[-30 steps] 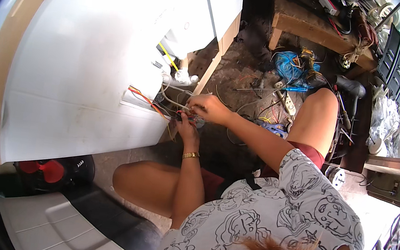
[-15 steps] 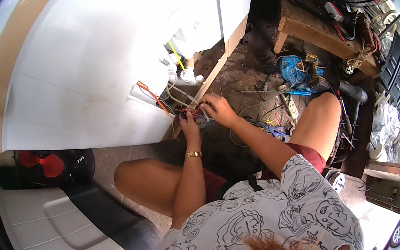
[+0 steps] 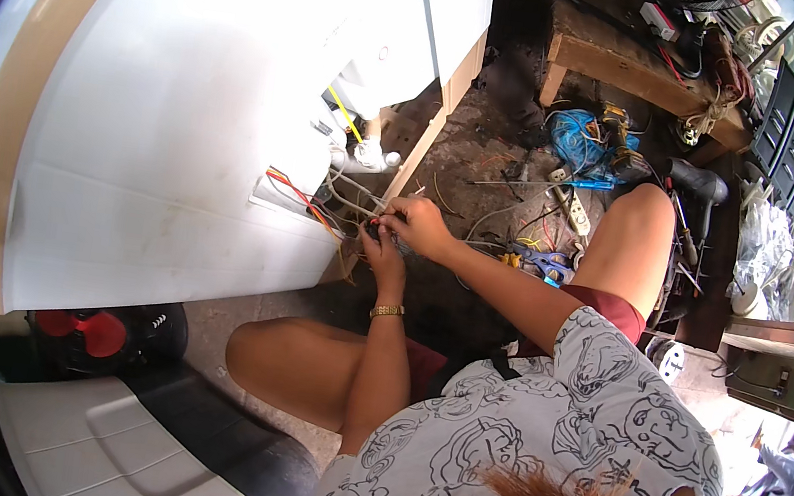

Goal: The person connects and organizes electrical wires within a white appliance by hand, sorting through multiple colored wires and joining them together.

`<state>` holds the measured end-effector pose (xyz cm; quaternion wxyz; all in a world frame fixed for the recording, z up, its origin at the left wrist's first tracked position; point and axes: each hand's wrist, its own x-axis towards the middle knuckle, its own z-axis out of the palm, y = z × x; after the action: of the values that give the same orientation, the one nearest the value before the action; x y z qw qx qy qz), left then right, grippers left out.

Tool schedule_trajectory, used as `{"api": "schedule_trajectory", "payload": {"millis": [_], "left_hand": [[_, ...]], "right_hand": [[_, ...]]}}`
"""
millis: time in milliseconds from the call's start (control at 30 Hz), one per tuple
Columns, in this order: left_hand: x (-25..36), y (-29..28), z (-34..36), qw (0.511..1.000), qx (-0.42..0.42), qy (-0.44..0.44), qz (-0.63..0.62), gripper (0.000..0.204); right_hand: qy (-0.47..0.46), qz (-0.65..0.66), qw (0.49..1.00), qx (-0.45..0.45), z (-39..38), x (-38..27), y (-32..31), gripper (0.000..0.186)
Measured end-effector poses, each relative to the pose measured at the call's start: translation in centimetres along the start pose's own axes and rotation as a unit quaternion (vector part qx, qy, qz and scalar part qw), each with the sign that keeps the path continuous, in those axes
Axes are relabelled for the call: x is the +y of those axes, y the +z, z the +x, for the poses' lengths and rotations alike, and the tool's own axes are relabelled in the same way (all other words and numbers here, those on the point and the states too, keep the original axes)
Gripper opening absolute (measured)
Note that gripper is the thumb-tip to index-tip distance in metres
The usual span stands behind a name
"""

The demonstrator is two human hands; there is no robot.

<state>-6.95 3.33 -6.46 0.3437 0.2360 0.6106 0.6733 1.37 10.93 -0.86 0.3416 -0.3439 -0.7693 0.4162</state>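
White sheet panelling forms the appliance cabinet (image 3: 163, 117), which fills the upper left of the head view. Its lower right edge carries a wooden batten (image 3: 416, 158). Orange and red leads (image 3: 296, 191) exit a recess beside that edge.

The wires (image 3: 375, 222) are located just off the cabinet's lower corner, between both hands. Left hand (image 3: 384, 253): grip clamped on the wires from below. Right hand (image 3: 419, 227): grip together, fingertips on the same wires; the exact contact is too small to tell.

Lateral room is narrow at the left, where the cabinet stands near the fingers. Rightward, floor (image 3: 496, 141) extends toward the power strip (image 3: 574, 211) and blue-handled pliers (image 3: 547, 264). The wooden counter (image 3: 616, 68) bounds the far side.
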Motion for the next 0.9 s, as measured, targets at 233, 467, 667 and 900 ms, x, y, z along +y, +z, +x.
{"api": "schedule_trajectory", "payload": {"millis": [233,467,667,900], "left_hand": [[-0.6,-0.1,-0.2,0.998,0.044,0.015,0.033,0.036],[-0.5,0.5,0.2,0.999,0.034,-0.002,-0.033,0.025],[-0.5,0.4,0.2,0.997,0.071,0.024,-0.031,0.019],[-0.4,0.7,-0.1,0.997,0.066,0.013,0.043,0.02]], "right_hand": [[0.069,-0.107,0.992,0.007,2.7,3.0,-1.3,0.023],[0.13,-0.164,0.962,-0.174,1.0,6.8,-3.8,0.024],[0.049,-0.082,0.988,-0.118,-0.2,5.5,-6.4,0.015],[0.01,-0.061,0.994,-0.096,0.1,2.8,-6.4,0.016]]}}
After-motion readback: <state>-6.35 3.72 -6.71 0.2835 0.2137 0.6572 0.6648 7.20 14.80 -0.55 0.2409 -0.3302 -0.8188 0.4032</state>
